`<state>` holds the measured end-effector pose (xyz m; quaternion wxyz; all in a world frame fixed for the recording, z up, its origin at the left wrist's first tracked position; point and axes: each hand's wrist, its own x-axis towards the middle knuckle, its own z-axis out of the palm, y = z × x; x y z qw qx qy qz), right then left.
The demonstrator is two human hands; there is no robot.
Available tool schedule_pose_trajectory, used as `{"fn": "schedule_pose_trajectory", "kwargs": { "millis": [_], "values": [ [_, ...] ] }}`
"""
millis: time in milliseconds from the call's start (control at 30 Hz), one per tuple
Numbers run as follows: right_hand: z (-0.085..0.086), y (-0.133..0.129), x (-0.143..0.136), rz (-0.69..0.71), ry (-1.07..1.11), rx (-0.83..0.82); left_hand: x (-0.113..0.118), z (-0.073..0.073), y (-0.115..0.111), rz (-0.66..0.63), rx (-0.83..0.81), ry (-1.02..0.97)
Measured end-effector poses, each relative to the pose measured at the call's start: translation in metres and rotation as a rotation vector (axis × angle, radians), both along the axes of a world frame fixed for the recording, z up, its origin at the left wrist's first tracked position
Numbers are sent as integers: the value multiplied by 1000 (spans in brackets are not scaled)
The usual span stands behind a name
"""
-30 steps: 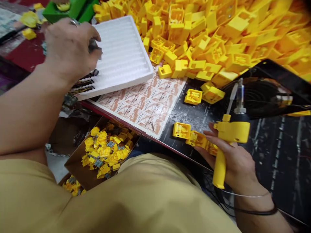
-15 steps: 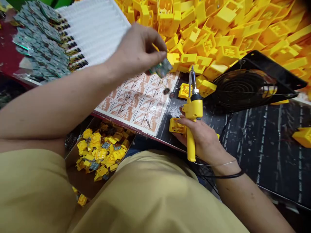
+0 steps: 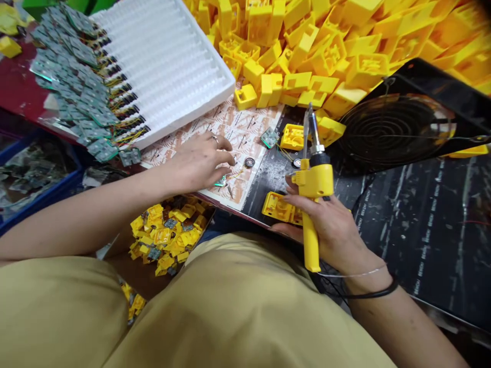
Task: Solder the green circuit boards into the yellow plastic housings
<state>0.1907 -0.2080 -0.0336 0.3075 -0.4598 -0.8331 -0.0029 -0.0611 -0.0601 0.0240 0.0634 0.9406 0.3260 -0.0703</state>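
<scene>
My right hand (image 3: 330,225) is wrapped round a yellow soldering tool (image 3: 313,204), its metal tip pointing up. A yellow housing (image 3: 276,206) lies by that hand's fingers at the table's front edge. On the patterned sheet (image 3: 245,128), my left hand (image 3: 205,159) reaches down with fingers bent over a small green board (image 3: 221,181), which it partly covers; whether it grips the board is unclear. A small round speaker (image 3: 249,162) lies just right of it. Farther right, another circuit board (image 3: 269,137) with wires sits beside an open yellow housing (image 3: 292,137).
A white foam tray (image 3: 164,66) with wired boards (image 3: 76,87) stands at the left. Yellow housings (image 3: 264,25) are heaped at the back. A black fan (image 3: 399,122) stands at the right. Below the table edge, a box holds yellow parts (image 3: 164,235); a blue bin (image 3: 42,189) is at far left.
My left hand has moved down and left onto the sheet. A board it held in the air now lies near the yellow housing. My right hand and the tool have shifted slightly down and right.
</scene>
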Motion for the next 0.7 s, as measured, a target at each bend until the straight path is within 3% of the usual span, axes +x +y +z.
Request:
{"fn": "schedule_pose_trajectory", "kwargs": {
  "millis": [100,267,433,700],
  "values": [
    [11,-11,3,-71,45,73,1,-3,-7,-68,-33,-44],
    [26,-33,14,-188,26,66,11,-23,-18,101,26,-34],
    [11,-31,23,-107,44,70,9,-28,-23,204,-52,-132],
    [-1,-9,0,16,13,-15,-3,-18,-19,140,291,-84]
  ]
}}
